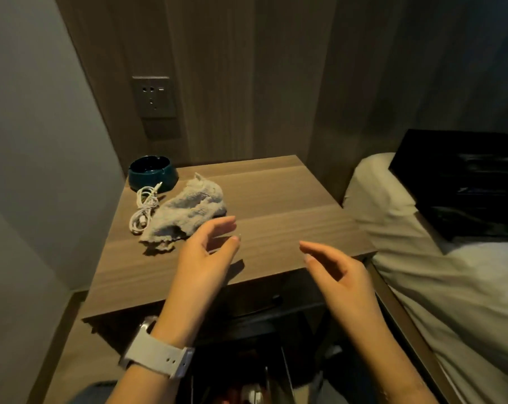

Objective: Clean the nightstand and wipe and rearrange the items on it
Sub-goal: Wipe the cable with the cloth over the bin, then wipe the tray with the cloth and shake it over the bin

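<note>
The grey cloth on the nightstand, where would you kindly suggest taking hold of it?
Probably the raised, bunched middle of the grey cloth, from above with the left hand, which is nearest. The white cable lies against its left edge, so a grip there might snag it.

Bedroom, dim: wooden nightstand (276,199) stands in a corner beside a bed (451,287) with pale pillow (375,193), wall socket (153,96) on wood panelling above.

left hand (201,259) relaxed, empty | right hand (339,274) relaxed, empty | palms facing inward
</note>
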Demonstrator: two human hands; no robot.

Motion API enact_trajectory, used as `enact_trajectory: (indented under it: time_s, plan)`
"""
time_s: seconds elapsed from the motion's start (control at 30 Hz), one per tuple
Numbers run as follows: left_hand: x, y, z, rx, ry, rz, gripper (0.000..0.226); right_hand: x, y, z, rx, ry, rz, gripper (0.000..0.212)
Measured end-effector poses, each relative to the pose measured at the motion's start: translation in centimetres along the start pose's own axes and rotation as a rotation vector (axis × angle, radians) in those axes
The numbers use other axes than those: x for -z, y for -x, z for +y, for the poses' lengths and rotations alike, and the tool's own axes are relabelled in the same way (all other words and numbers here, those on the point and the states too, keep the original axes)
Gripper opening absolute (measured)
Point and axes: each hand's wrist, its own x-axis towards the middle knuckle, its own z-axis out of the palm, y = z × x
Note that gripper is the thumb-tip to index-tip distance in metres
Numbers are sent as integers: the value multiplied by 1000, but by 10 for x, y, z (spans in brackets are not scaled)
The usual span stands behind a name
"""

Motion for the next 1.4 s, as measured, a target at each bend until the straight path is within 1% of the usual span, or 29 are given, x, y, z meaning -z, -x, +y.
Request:
enact_trajectory:
  time_s: [0.07,0.2,0.37,0.53,0.63,0.67,0.77,0.8,0.87,1.0,1.03,1.1,1.2,1.3,1.4]
  plan:
    - [-32,5,-3,5,-21,-65,26,31,11,8,-27,-11,50,27]
    - [-98,7,-8,-67,-148,-186,26,99,26,22,-37,45,171,27]
    - [-179,13,-1,-32,-152,-343,27,185,34,37,-85,93,271,25]
    - [-252,13,-1,-11,-137,-451,26,256,24,59,-97,182,389,23]
    - [-300,-2,-14,59,-189,-489,23,289,16,73,-125,234,430,23]
    - [-317,-8,-20,107,-191,-497,22,297,13,77,-134,240,441,23]
    - [-363,-22,-35,314,-67,-558,18,311,5,92,-162,224,476,23]
    - [-376,-26,-36,374,-47,-566,21,312,2,96,-172,216,488,23]
    - [-399,-37,-45,441,-18,-554,31,313,-1,104,-192,215,492,24]
    - [-434,-64,-61,453,-53,-425,56,313,-6,116,-182,251,467,24]
    - [-438,-67,-62,455,-53,-396,55,313,-6,119,-179,253,470,24]
    - [-442,-67,-65,464,12,-357,43,311,-5,123,-184,254,475,23]
    - [-437,-58,-66,457,184,-374,22,305,-1,123,-178,243,467,23]
    - [-418,-47,-62,385,257,-351,17,299,7,117,-136,232,458,24]
    - [-384,-28,-43,333,322,-309,19,287,17,105,-114,210,450,24]
